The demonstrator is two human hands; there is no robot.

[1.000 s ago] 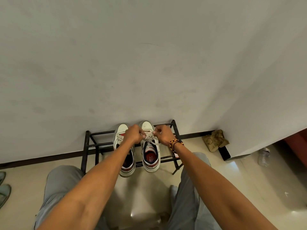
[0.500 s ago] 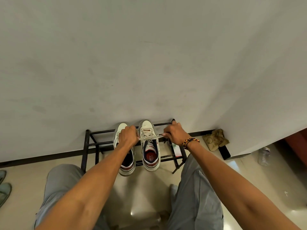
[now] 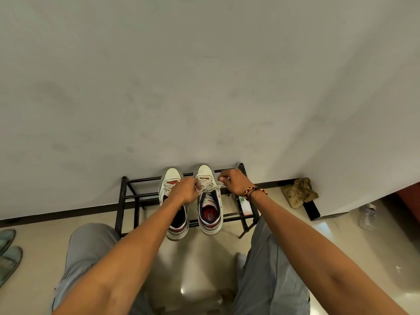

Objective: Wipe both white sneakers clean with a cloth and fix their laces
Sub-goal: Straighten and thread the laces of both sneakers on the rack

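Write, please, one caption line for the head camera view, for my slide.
Both hands, left hand and right hand, pull the laces of the right sneaker on a black rack.

Both sneakers are off-white with red and navy trim: the left sneaker (image 3: pixel 171 185) has a dark inside, the right sneaker (image 3: pixel 209 201) a red insole printed in white, and its laces (image 3: pixel 210 188) are greyish white. They sit on a black rack (image 3: pixel 123 196) against a pale grey wall (image 3: pixel 204 87) edged by a dark skirting strip. The right hand (image 3: pixel 234 181) wears a bracelet (image 3: pixel 254 191) beaded red, yellow and black; at 3 o'clock lies a tan, olive-mottled cloth (image 3: pixel 297 193), at 9 o'clock a pair of dull green slippers (image 3: pixel 9 251), over glossy cream floor (image 3: pixel 200 264) between grey trousers (image 3: pixel 88 244).
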